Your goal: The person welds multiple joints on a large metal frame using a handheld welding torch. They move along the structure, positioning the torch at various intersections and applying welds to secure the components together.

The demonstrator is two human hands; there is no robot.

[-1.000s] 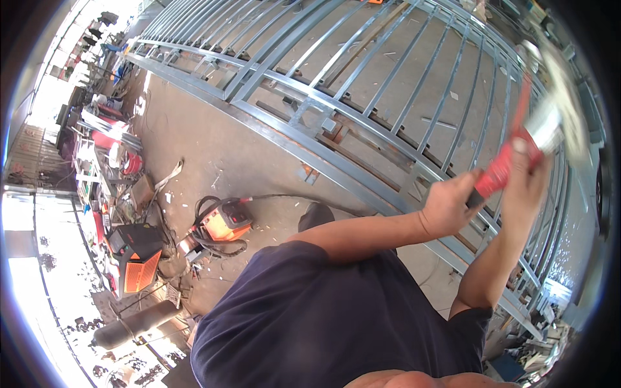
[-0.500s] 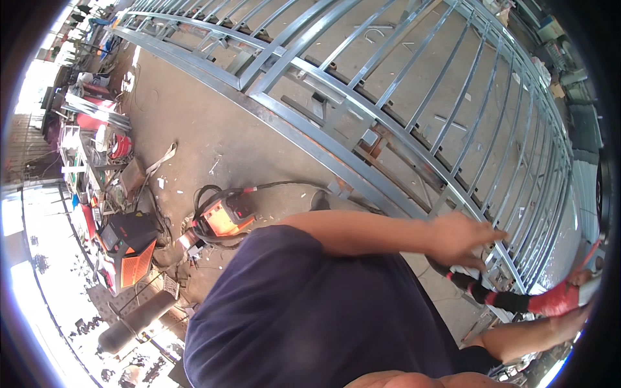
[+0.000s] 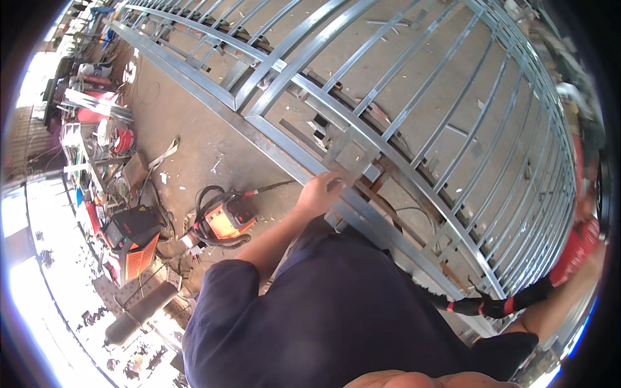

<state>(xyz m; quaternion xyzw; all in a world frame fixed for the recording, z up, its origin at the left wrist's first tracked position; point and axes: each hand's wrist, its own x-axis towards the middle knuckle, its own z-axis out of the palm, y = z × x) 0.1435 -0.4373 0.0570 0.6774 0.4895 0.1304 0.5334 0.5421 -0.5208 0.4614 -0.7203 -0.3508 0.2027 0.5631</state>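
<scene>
A large grille of silvery steel tubes (image 3: 362,84) spreads across the upper and right part of the head view, with its long outer rail (image 3: 226,123) nearest me. My left hand (image 3: 319,195) is on that rail, fingers curled over its edge. Out at the far right rim, my right hand (image 3: 586,218) is closed around a red-handled welding torch (image 3: 574,253); motion blur and the picture's edge hide part of hand and tool. From the handle a black cable (image 3: 475,305) with red bands sags back past my body.
An orange and black machine (image 3: 228,218) with coiled hose stands on the floor at my left. Beyond it are another orange-black machine (image 3: 132,233), a grey cylinder (image 3: 141,315) and a cluttered rack (image 3: 87,155). Metal offcuts (image 3: 459,130) lie beneath the grille.
My left hand has swung left from near the grille's right end onto the outer rail. My right hand has moved up along the right rim with the welding torch, drawing its cable along.
</scene>
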